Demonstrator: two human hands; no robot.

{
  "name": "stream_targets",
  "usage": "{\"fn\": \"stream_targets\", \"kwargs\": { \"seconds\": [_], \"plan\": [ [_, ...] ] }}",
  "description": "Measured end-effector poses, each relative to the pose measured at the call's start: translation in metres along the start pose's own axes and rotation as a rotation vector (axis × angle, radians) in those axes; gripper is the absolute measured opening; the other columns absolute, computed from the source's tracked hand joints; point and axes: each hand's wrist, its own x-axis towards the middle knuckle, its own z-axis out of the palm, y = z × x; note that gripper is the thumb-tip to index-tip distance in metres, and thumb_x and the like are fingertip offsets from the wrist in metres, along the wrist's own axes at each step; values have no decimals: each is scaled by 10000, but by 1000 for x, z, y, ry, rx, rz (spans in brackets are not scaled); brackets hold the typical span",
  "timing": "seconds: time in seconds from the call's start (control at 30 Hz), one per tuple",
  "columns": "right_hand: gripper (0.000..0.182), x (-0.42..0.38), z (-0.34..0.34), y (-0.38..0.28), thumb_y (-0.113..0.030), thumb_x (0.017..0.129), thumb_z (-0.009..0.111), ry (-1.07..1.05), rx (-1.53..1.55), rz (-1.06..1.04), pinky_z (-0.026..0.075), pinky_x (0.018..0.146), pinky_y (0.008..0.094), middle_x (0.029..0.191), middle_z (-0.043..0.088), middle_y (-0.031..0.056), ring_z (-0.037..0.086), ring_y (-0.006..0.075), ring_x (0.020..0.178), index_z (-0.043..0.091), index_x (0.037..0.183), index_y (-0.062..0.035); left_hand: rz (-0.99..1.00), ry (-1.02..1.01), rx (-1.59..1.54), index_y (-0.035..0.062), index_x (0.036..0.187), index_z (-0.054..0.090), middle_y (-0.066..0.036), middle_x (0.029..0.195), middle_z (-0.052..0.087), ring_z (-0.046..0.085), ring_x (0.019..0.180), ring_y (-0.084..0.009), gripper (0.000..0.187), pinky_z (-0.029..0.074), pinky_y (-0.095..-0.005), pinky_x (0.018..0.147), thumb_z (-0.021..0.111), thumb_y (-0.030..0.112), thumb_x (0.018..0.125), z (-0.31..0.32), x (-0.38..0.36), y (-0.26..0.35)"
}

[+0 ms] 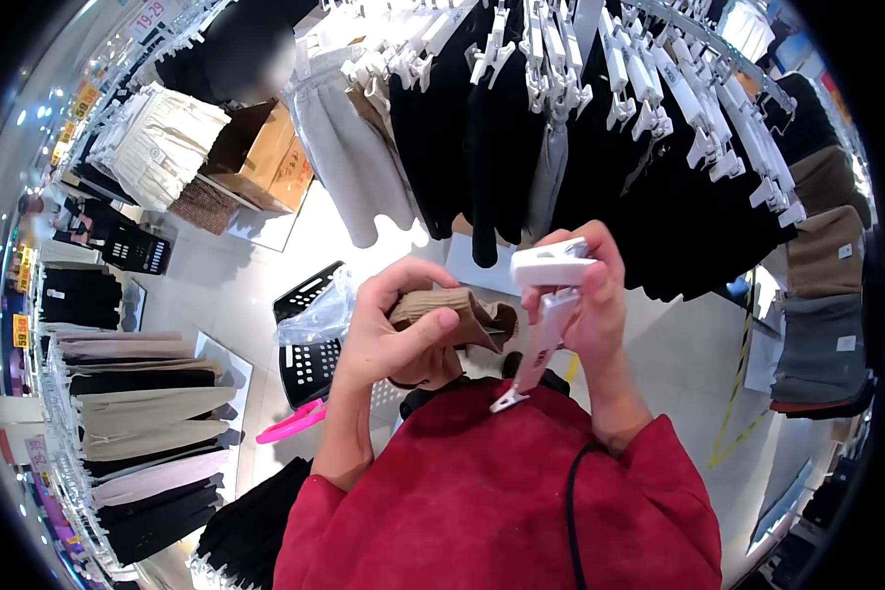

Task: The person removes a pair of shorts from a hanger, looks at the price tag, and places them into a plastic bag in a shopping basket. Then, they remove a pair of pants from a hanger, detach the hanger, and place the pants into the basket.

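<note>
My left hand grips the gathered waistband of brown trousers, with the thumb on top and the fingers curled behind. Most of that garment is hidden below the hand. In my right hand is a white clip hanger, held near one clip. Its bar slants down toward my red top, and the other clip points at the chest. The hanger and the brown cloth are close together but look apart.
Ahead, a rail holds black trousers and grey trousers on white clip hangers. A black basket with a pink handle and a plastic bag stands at left. Behind it are a cardboard box and another person.
</note>
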Motion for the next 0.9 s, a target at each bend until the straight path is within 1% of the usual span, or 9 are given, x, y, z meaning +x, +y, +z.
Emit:
{"fn": "stream_targets", "kwargs": {
  "seconds": [0.03,0.13,0.27,0.3,0.5,0.6,0.63,0.77,0.9],
  "plan": [
    [502,1,-5,-3,-498,884,561,-14,-73,-10,503,455,272,869,583,163,618,193,574,428,947,-17,13,16,13,24,978,564,-44,855,630,577,807,-93,259,459,-233,728,703,113,779,-1,1,4],
    [488,-6,-9,-6,-476,890,565,-86,-109,-10,500,451,266,878,587,176,606,186,534,438,953,-9,71,-64,97,28,971,559,-40,852,621,566,798,-84,236,448,-224,711,685,85,780,-3,5,13],
    [456,-8,-1,-10,-438,907,556,-95,-173,-39,503,458,255,883,587,184,616,169,553,455,956,4,207,-19,278,-1,859,601,-45,688,609,559,603,-108,172,438,-233,566,680,129,780,1,13,23],
    [448,-8,-1,-12,-428,912,551,-82,-162,-22,507,469,251,884,584,178,621,165,561,460,959,8,241,-7,320,-8,833,610,-46,653,604,557,563,-117,174,435,-237,538,680,142,780,2,14,25],
    [398,0,1,-10,-382,923,556,-140,-328,-165,477,488,228,905,580,158,599,127,584,493,963,9,353,31,425,-25,830,606,-31,682,580,495,601,-82,218,369,-215,531,644,189,850,12,17,30],
    [266,2,8,2,-209,919,585,-198,-344,-217,426,504,211,785,575,69,546,85,582,535,974,46,391,63,420,-20,828,609,-34,686,590,505,605,-83,249,375,-218,530,641,224,870,24,19,35],
    [239,3,11,1,-200,902,599,-168,-319,-168,421,500,207,750,567,56,527,72,568,531,952,24,370,65,477,-8,849,610,-84,671,609,568,568,-170,220,441,-264,542,620,209,879,20,20,34],
    [258,10,6,3,-245,881,622,-165,-422,-16,405,499,203,706,535,13,498,46,578,486,891,-26,324,77,431,8,921,571,-101,701,605,565,616,-187,205,447,-277,592,628,200,877,11,30,20],
    [256,21,1,-4,-268,916,557,-213,-433,261,422,536,192,807,533,6,520,47,629,457,987,-44,298,113,400,20,941,556,-65,730,606,551,665,-149,194,435,-252,644,629,188,876,5,35,4]
  ]
}}
